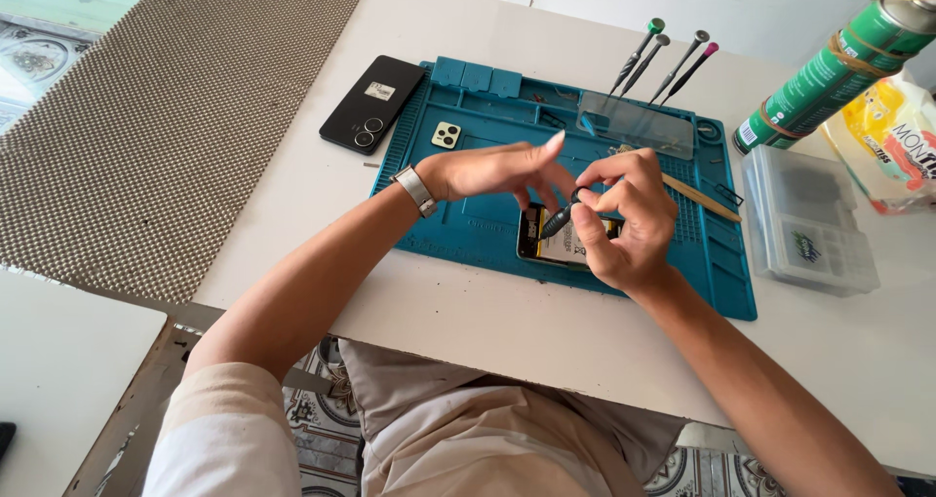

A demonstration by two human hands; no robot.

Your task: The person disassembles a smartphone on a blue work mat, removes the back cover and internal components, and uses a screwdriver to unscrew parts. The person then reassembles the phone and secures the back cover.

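Observation:
An opened phone (pixel 564 248) lies on a blue work mat (pixel 468 229), its insides showing yellow and white. My right hand (pixel 624 219) grips a small dark screwdriver (pixel 560 219), its tip angled down to the phone's left part. My left hand (pixel 502 171) hovers just above the phone with fingers spread, fingertips next to the screwdriver's top. A watch sits on my left wrist. Both hands hide most of the phone.
A black phone back cover (pixel 373 102) lies left of the mat, a small camera module piece (pixel 447 134) on the mat. Several screwdrivers (pixel 663 63) stand behind it. A green spray can (pixel 838 63), a clear parts box (pixel 807 219), a wooden stick (pixel 702 198) and a woven mat (pixel 166 117) surround.

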